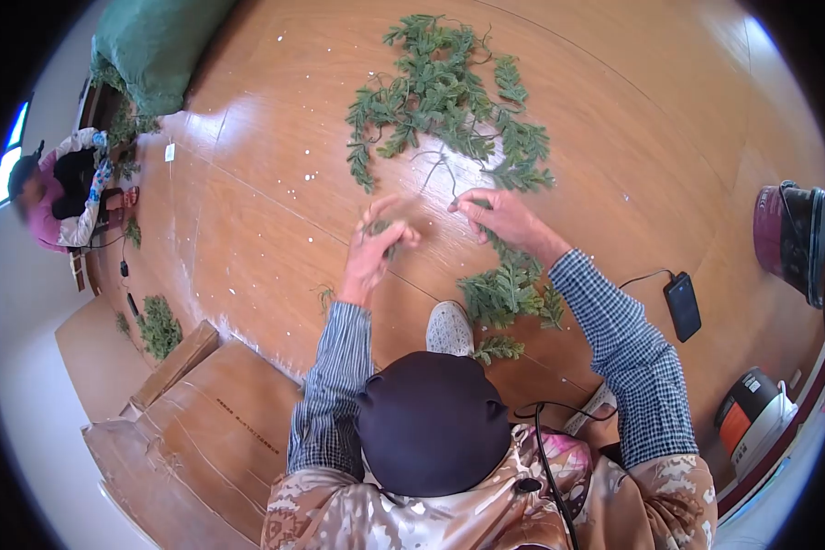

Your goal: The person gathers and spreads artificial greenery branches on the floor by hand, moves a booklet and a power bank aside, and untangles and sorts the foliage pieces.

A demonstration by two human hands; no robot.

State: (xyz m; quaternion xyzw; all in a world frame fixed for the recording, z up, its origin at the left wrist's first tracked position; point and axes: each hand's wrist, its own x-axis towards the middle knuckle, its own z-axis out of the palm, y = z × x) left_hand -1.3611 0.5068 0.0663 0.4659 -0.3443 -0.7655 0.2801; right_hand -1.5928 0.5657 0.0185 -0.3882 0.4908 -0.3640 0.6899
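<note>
My right hand (pixel 500 218) is closed in a pinch on a thin dark green stem (pixel 446 170), whose wiry ends spread over the floor in front of it. Just to its left, my left hand (pixel 379 246) is raised with curled fingers, partly blurred; a bit of green shows at its fingers, too small to make out. Beyond both hands lies a large heap of green artificial sprigs (pixel 440 87). Under and beside my right forearm is a smaller pile of sprigs (pixel 504 293), near a light speckled shoe (pixel 449 330).
Cardboard boxes (pixel 215 431) stand at the lower left. A green sack (pixel 156 46) is at the upper left, with a seated person (pixel 64 192) below it. On the right are a black phone (pixel 681 306) with a cable, a dark bucket (pixel 788 240) and an orange-black tub (pixel 750 412).
</note>
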